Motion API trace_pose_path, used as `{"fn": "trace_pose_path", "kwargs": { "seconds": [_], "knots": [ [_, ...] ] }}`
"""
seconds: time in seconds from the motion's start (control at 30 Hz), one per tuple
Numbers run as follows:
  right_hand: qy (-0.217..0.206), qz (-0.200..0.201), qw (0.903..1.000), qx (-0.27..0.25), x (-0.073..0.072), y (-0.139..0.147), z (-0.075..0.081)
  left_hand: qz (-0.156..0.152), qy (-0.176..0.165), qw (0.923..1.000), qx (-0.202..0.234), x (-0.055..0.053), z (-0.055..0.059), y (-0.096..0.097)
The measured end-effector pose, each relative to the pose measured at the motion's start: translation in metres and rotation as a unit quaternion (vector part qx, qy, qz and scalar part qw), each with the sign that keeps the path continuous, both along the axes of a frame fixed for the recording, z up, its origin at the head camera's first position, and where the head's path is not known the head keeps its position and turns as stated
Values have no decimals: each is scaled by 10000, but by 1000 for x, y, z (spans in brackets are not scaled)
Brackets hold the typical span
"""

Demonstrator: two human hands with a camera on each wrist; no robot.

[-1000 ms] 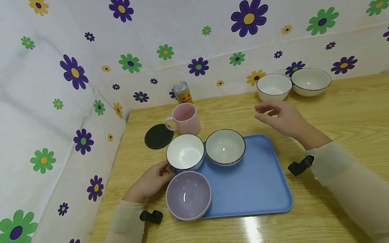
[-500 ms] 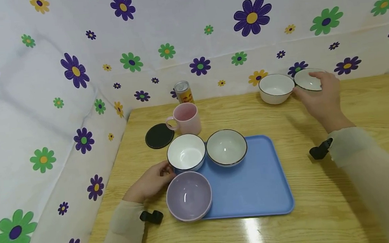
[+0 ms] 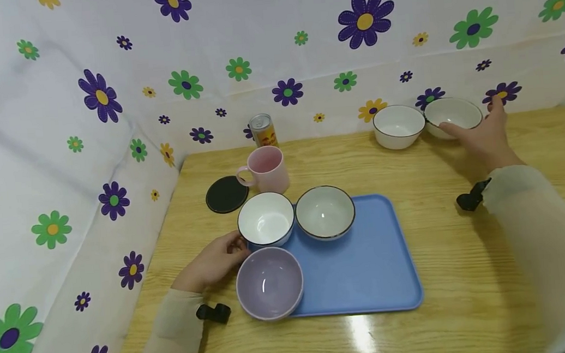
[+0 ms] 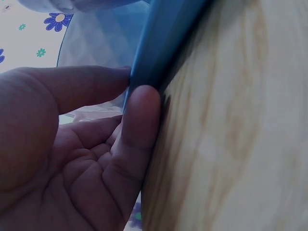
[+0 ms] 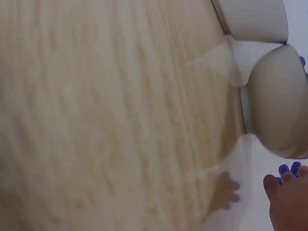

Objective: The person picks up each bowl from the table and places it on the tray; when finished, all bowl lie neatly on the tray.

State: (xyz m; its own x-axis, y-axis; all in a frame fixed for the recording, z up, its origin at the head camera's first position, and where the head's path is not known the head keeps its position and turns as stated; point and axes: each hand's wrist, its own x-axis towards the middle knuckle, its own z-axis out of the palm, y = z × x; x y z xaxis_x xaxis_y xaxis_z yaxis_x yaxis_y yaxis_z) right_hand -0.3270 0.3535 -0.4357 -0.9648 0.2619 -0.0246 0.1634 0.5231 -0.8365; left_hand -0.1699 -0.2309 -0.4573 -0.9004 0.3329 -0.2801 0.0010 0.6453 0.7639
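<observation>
A blue tray [image 3: 362, 264] lies on the table, and my left hand [image 3: 210, 264] pinches its left edge. In the left wrist view, thumb and fingers meet at the tray's rim [image 4: 156, 43]. Over the tray's left part stand a white dark-rimmed bowl [image 3: 267, 220], a similar grey-white bowl [image 3: 325, 212] and a purple bowl [image 3: 269, 284]. Far right, my right hand [image 3: 487, 139] is spread beside another dark-rimmed white bowl [image 3: 451, 112]. Its thumb overlaps the bowl's near rim in the head view. The right wrist view shows its fingertips apart from that bowl [image 5: 279, 103].
Another white bowl [image 3: 398, 126] stands against the left side of the far right one. Behind the tray are a pink mug [image 3: 272, 174], a drink can [image 3: 263, 131] and a round black coaster [image 3: 226, 194]. A flower-patterned cloth [image 3: 313, 59] hangs along the table's back and left.
My right hand has moved from above the table's middle to the far right bowl, first over it, now at its right side. The left hand keeps its hold on the tray.
</observation>
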Motion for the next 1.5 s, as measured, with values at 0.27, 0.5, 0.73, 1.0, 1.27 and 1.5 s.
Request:
{"fn": "trace_pose_path", "kwargs": {
  "seconds": [0.27,0.5,0.73,1.0,1.27,1.5],
  "knots": [
    [-248,47,9996,99,-12,-1,-10,56,-54,10000,-11,-2,1,-3],
    [-260,144,9985,458,-16,-3,-11,0,-81,10000,12,-3,0,-3],
    [-251,101,9977,622,-17,1,-4,-92,-106,9999,47,-8,-4,1],
    [-372,91,9990,216,-16,-9,-11,-7,-34,10000,29,-3,-4,-8],
    [-222,-108,9996,-123,-5,-3,-13,-15,-63,9999,154,0,0,-8],
    [118,-158,9998,6,21,3,-4,8,-165,9996,236,0,0,-2]
  ]
}}
